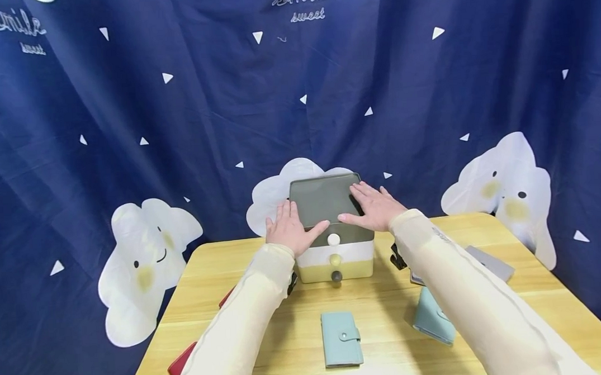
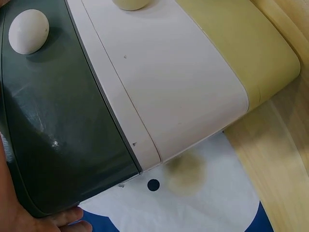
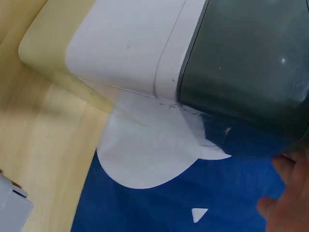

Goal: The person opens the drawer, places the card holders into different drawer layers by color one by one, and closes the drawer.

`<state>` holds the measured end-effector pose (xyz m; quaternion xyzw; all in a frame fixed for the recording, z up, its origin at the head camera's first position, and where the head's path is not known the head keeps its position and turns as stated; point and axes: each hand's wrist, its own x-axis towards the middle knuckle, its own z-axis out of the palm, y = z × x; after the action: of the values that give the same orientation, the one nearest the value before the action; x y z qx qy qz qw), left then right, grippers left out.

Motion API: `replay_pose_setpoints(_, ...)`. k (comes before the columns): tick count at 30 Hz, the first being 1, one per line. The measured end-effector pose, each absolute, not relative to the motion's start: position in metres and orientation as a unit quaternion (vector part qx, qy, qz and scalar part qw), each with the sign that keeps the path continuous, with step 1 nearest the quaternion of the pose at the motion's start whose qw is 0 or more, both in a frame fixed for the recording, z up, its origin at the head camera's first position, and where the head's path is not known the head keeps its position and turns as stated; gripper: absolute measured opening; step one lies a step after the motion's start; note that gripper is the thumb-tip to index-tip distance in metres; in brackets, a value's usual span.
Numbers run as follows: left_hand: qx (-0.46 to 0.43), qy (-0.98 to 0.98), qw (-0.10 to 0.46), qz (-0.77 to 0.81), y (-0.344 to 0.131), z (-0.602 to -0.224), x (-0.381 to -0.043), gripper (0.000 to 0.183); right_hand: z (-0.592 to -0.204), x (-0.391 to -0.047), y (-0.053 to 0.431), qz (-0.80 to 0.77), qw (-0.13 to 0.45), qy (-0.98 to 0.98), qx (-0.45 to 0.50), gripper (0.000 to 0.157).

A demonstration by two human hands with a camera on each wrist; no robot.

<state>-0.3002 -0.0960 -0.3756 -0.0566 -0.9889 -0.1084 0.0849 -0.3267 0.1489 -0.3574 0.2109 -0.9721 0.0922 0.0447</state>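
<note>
A small three-tier drawer box (image 1: pixel 326 200) stands at the table's back, dark green-grey on top, white in the middle and yellow at the bottom. Round knobs run down its front, including a white knob (image 2: pixel 29 31). My left hand (image 1: pixel 288 230) lies at the box's upper left edge, fingers straight and thumb stretched toward the front. At the upper right edge, my right hand (image 1: pixel 374 208) has its fingers extended forward and its thumb reaching inward over the top. In the left wrist view, fingertips (image 2: pixel 72 223) show beside the dark top tier.
Nearest me lies a light blue snap wallet (image 1: pixel 341 339). Another blue wallet (image 1: pixel 432 319) and a flat grey item (image 1: pixel 492 263) lie right, partly behind my sleeve. A red item (image 1: pixel 181 361) sits left on the wooden table (image 1: pixel 295 305). A blue curtain (image 1: pixel 201 113) hangs behind.
</note>
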Motion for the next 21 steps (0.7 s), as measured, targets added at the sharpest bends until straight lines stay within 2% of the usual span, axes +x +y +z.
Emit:
replay_pose_setpoints(6,-0.052,-0.989,0.088,-0.106,-0.095,-0.376,-0.300,0.120,-0.363,-0.329,0.142,0.087,0.107,-0.951,0.278,0.098)
replay_pose_setpoints(14,-0.061,-0.989,0.076,-0.107,-0.092,-0.374,-0.295,0.116,-0.369,-0.321,0.137,0.126,0.109,-0.938,0.305,0.076)
replay_pose_setpoints(21,-0.059,-0.991,0.080,-0.094,-0.096,-0.376,-0.299,0.117,-0.376,-0.326,0.133,0.122,0.120,-0.940,0.296,0.076)
